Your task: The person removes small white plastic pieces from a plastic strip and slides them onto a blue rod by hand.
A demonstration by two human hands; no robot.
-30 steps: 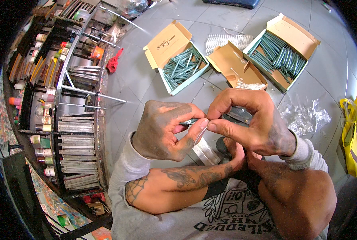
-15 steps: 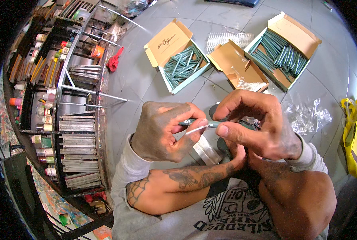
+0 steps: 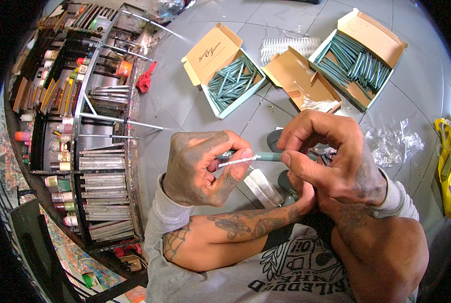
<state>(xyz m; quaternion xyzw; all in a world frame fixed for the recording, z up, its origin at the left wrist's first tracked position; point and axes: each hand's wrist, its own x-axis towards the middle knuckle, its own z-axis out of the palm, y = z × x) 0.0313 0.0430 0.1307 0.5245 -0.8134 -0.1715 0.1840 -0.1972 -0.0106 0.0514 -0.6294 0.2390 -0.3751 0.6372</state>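
A slim teal stick, like a pen or pencil [image 3: 268, 157], lies level between my hands, in front of my crossed legs. My left hand [image 3: 205, 169] is closed round its left end, thumb and forefinger pinching. Along that thumb runs a narrow see-through strip with white lettering [image 3: 235, 161]; whether it is stuck to the stick I cannot tell. My right hand [image 3: 329, 156] pinches the other end with thumb and fingertips. Similar teal sticks fill the left open carton [image 3: 218, 101] and the right open carton [image 3: 359, 103] on the floor ahead.
Between the cartons lies an open brown box [image 3: 291, 76] with white stringy bits, below a clear ridged plastic piece [image 3: 286, 44]. Crumpled clear plastic [image 3: 394, 144] and a yellow bag [image 3: 450, 166] are at right. A metal-framed rack [image 3: 104, 166] with paint jars stands at left.
My hands have drawn slightly apart, showing more of the teal stick between them. The strip by my left thumb now turns its lettered face up. The view has shifted a little.
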